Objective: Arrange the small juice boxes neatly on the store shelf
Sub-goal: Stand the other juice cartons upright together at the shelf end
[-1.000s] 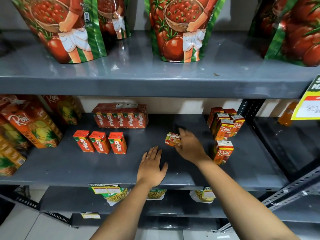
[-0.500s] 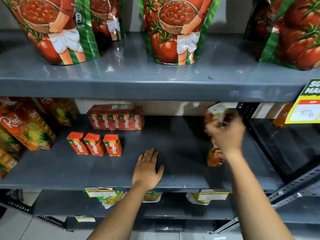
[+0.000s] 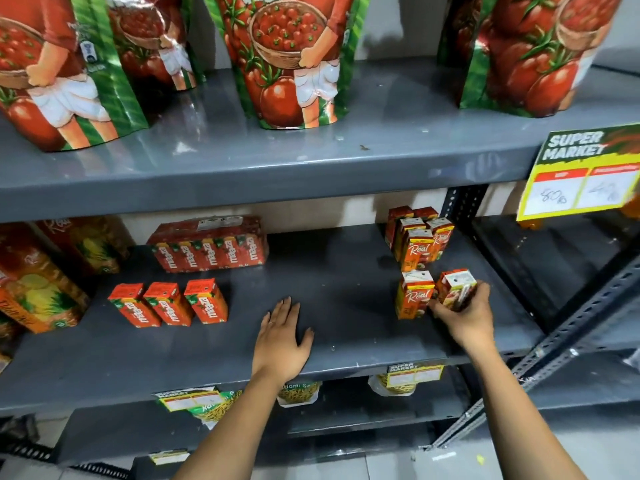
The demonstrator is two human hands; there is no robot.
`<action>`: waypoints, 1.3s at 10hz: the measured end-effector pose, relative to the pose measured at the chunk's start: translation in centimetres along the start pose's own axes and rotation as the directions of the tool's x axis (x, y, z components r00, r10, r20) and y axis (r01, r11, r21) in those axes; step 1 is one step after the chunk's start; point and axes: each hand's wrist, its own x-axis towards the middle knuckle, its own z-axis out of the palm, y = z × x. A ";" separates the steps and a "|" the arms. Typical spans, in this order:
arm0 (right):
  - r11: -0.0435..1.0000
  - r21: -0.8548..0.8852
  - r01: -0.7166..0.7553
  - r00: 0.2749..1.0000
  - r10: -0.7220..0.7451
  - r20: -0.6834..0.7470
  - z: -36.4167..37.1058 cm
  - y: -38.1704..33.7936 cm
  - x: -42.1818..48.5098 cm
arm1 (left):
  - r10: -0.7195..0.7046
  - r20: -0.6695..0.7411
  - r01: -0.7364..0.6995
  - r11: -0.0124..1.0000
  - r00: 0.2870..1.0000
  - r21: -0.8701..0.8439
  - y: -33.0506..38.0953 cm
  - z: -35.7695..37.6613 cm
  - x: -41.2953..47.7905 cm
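Observation:
My right hand (image 3: 465, 315) grips a small orange Real juice box (image 3: 455, 289), tilted, just right of another small Real box (image 3: 414, 294) standing upright on the grey middle shelf (image 3: 329, 271). Behind them a cluster of several small Real boxes (image 3: 419, 237) stands near the back right. Three small red Maaza boxes (image 3: 169, 303) stand in a row at the left, with a shrink-wrapped Maaza pack (image 3: 211, 245) behind. My left hand (image 3: 280, 337) lies flat and open on the shelf near its front edge.
Large Real juice cartons (image 3: 38, 285) stand at the far left of the shelf. Big tomato pouches (image 3: 287, 60) fill the upper shelf. A yellow supermarket price tag (image 3: 585, 171) hangs at the right. A perforated metal upright (image 3: 460, 206) bounds the shelf's right side.
My right hand picked up the fallen box from mid-shelf, carried it right and up, and has now lowered it beside the front Real box. My left hand stayed flat.

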 end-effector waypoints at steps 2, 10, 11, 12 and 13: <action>0.990 -0.122 0.073 0.990 -0.057 0.129 -1.5 1.4 0.7 | -0.001 -0.004 0.001 1.000 1.000 0.013 0.1 0.0 0.2; 0.990 -0.090 0.111 0.941 -0.076 0.329 -2.9 0.3 1.4 | 0.035 -0.020 -0.034 0.998 0.999 0.058 0.9 -0.3 -0.4; 0.998 0.018 0.068 0.912 -0.070 0.405 -3.5 0.8 1.2 | 0.110 -0.014 -0.111 0.988 0.994 -0.109 4.2 -0.1 -0.8; 0.995 0.045 0.091 0.902 -0.101 0.420 -3.1 0.6 0.7 | 0.208 0.097 -0.168 0.935 0.973 -0.312 9.7 1.1 -1.3; 0.994 0.046 0.098 0.903 -0.108 0.415 -2.6 0.0 0.0 | 0.216 0.209 -0.117 0.907 0.954 -0.405 14.3 1.9 -0.6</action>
